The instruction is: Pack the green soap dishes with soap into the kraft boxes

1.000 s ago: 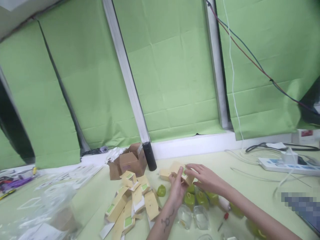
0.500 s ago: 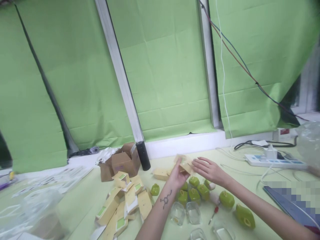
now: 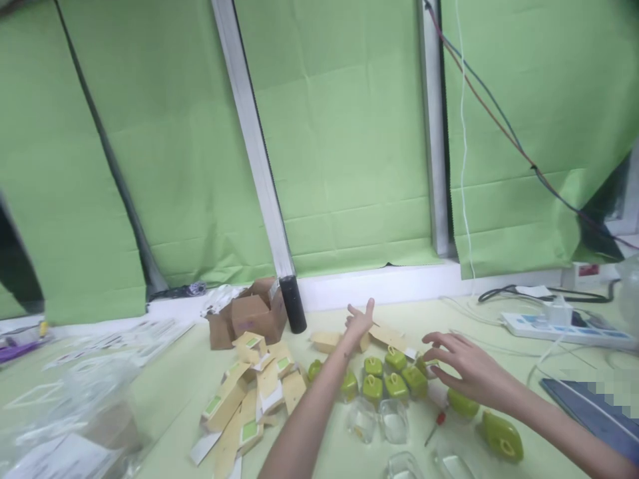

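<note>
My left hand reaches forward with its fingers spread, resting at the left end of a flattened tan carton on the pale green table. My right hand hovers open with curled, parted fingers just right of a cluster of green caps, holding nothing. Another green cap lies right of my right wrist. Clear glass jars stand in front of the caps. Another tan carton lies left of my left hand.
A heap of flat tan cartons with green labels lies to the left, behind it a brown cardboard box and a black cylinder. A small red screwdriver, a power strip with cables, and clear plastic bags are about.
Both hands held the tan carton together before. Now it lies flat on the table, my left hand is spread at its end, and my right hand has drawn back to the right.
</note>
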Demonstrator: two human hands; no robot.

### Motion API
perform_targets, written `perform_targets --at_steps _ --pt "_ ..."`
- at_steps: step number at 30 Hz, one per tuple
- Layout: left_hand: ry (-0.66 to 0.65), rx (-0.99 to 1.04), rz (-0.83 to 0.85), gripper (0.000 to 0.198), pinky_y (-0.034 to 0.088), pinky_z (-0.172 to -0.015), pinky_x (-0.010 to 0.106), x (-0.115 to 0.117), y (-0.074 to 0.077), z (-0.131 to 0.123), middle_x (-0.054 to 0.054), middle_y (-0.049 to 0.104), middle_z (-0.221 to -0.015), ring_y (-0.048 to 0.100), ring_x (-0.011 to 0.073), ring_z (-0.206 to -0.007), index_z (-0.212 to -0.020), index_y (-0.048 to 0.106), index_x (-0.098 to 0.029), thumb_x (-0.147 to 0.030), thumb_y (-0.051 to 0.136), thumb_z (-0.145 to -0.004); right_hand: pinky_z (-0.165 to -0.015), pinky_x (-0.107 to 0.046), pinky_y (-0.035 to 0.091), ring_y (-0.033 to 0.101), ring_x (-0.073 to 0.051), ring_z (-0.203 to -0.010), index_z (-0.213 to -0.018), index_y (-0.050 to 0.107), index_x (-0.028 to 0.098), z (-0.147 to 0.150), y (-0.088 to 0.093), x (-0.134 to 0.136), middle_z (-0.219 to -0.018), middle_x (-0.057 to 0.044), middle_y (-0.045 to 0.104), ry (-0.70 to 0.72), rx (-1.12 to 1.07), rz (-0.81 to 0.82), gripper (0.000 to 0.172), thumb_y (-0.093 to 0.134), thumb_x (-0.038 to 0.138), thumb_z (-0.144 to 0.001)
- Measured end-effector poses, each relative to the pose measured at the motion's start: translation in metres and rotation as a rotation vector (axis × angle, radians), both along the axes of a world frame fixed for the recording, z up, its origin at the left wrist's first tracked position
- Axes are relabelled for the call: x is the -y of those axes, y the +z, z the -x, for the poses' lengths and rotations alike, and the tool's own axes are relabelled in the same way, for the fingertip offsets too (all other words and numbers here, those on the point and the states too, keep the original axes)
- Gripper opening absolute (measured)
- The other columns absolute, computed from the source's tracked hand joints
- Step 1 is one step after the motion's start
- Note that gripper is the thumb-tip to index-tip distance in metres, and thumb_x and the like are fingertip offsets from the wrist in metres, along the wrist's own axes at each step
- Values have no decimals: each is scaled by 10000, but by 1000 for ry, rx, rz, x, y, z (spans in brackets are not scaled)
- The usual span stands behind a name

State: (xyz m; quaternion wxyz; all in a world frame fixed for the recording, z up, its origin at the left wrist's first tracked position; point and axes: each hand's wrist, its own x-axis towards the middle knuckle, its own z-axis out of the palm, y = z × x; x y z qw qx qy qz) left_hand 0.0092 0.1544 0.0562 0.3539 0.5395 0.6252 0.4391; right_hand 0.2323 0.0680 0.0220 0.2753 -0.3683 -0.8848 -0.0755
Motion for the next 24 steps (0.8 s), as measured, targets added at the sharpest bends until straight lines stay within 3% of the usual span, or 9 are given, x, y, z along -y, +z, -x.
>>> perform_targets --at_steps 4,8,10,12,14,18,24 --pt "-45 -316 -35 343 487 -832 431 36 -9 71 83 543 -1186 565 213 -1000 -1164 507 -172 -323 528 -856 -770 -446 485 625 -253 -883 -916 640 239 18 -10 -4 -1020 -84 615 -39 -55 140 181 469 260 -861" --pt "-221 -494 -14 324 430 -908 478 77 -21 117 83 531 -1214 519 238 -1086 -1123 540 -167 -322 552 -839 -859 -428 448 593 -227 -963 -947 633 215 80 -13 -16 -1045 -66 611 15 -52 233 161 492 226 -871" --pt "-311 -523 5 465 376 -959 483 91 -32 121 83 539 -1213 464 271 -1156 -1140 536 -181 -293 688 -714 -890 -444 432 570 -229 -1007 -982 624 193 117 -12 -24 -1064 -61 613 51 -23 270 150 556 256 -864" --pt "-367 -515 12 739 371 -963 437 99 -46 115 90 545 -1210 448 287 -1171 -1240 453 -206 -218 763 -569 -852 -439 466 578 -217 -998 -1088 574 166 148 -12 -31 -1136 -63 588 79 9 311 242 555 298 -885" --pt "-373 -487 -5 844 392 -928 374 104 -60 107 103 542 -1208 481 269 -1132 -1333 317 -209 -189 706 -585 -806 -413 499 598 -203 -956 -1128 550 165 167 -13 -34 -1147 -66 583 95 27 358 268 544 298 -896" --pt "-320 -441 -45 752 393 -872 356 109 -76 101 136 575 -1087 531 268 -1021 -1346 256 -117 -184 566 -664 -793 -403 508 604 -199 -941 -1132 549 168 175 -19 -27 -1141 -65 585 95 -14 431 263 541 290 -899" --pt "-281 -322 1 839 375 -848 420 123 -72 117 164 595 -1020 526 340 -987 -1317 326 -74 -139 635 -540 -769 -385 516 613 -186 -905 -1114 556 165 162 -19 -28 -1109 -61 598 20 -238 520 246 532 291 -904"
